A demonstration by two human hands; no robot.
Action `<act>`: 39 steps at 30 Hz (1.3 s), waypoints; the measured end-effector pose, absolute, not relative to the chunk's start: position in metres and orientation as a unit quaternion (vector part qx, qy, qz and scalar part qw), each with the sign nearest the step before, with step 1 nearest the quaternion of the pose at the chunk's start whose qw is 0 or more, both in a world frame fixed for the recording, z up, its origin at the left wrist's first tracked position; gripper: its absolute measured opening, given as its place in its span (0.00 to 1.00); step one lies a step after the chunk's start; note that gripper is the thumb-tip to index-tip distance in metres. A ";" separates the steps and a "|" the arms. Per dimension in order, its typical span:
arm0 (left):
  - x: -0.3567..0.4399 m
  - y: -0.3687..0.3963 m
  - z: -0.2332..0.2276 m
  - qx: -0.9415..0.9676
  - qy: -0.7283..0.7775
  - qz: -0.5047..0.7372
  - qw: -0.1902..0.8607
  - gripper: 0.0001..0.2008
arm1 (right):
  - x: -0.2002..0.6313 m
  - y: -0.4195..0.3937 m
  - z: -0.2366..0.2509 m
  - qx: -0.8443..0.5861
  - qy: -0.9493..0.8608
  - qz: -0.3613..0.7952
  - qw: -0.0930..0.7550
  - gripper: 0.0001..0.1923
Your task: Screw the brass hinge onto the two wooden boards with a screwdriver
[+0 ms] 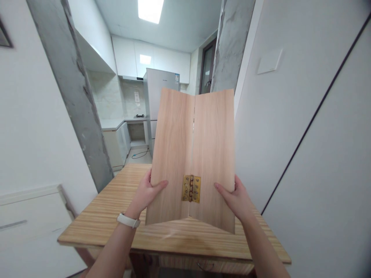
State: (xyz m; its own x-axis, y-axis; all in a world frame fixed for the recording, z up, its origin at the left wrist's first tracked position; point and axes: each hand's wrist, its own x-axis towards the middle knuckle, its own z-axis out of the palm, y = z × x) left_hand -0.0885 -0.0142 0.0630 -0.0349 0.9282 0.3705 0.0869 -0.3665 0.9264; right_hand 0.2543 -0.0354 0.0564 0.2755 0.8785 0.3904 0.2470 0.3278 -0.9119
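Note:
Two wooden boards, a left board [172, 143] and a right board [214, 143], stand upright over the table, joined by a brass hinge [191, 188] near their lower end. They meet at an angle, with a narrow gap along the seam. My left hand [150, 192] grips the left board's outer edge, thumb on the near face and fingers hidden behind. On the other side, my right hand [233, 196] holds the right board's outer edge the same way. Screws show in both hinge leaves. Whether the boards' bottom edges touch the table, I cannot tell.
The wood-grain table [101, 216] has a drawer with a handle [205, 266] at its front. Behind it stand a grey fridge [159, 83] and a kitchen counter [111, 123]. A white wall [295, 116] is close on the right; a white cabinet [31, 220] is at left.

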 end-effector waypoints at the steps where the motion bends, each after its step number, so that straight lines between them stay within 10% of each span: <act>1: -0.084 -0.015 0.064 0.603 0.442 0.579 0.327 0.32 | 0.248 -0.036 0.057 -0.531 -0.548 0.228 0.605 0.32; 18: -0.019 -0.044 0.070 0.603 0.572 0.537 0.143 0.11 | 0.171 -0.052 0.056 -0.686 -0.515 0.027 0.514 0.20; 39: -0.098 -0.018 0.056 0.533 0.384 0.565 0.500 0.40 | 0.272 -0.041 0.043 -0.446 -0.507 0.397 0.622 0.42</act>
State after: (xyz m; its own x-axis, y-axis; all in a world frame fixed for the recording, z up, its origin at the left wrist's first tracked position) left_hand -0.0978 -0.0178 0.0556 0.0673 0.9735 0.2184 -0.1552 -0.2060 0.9662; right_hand 0.2718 -0.0407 0.0430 0.1712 0.9456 0.2767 -0.0421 0.2876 -0.9568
